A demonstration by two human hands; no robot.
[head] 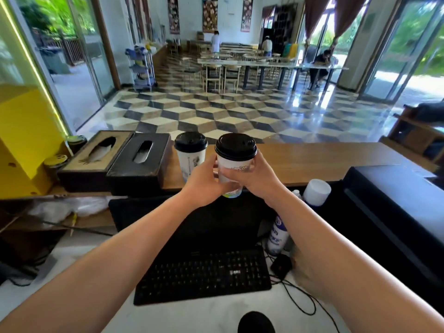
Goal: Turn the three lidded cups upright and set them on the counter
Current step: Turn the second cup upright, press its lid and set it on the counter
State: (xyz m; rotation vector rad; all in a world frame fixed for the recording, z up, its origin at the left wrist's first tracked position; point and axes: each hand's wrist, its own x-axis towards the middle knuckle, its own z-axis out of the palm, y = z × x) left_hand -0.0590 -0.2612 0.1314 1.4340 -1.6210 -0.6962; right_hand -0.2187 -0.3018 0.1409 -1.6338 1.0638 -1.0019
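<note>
Both my hands hold one white paper cup with a black lid (pixel 235 156), upright, just above the near edge of the wooden counter (pixel 312 162). My left hand (pixel 204 181) wraps its left side and my right hand (pixel 254 175) its right side. A second lidded cup (pixel 190 152) stands upright on the counter just to the left, behind my left hand. I see no third cup.
Two dark tissue boxes (pixel 139 162) sit left of the cups on the counter. Below the counter are a monitor top (pixel 168 212), a black keyboard (pixel 204 275), a spray bottle (pixel 277 236), a white cylinder (pixel 316 192) and a black machine (pixel 389 188) at right.
</note>
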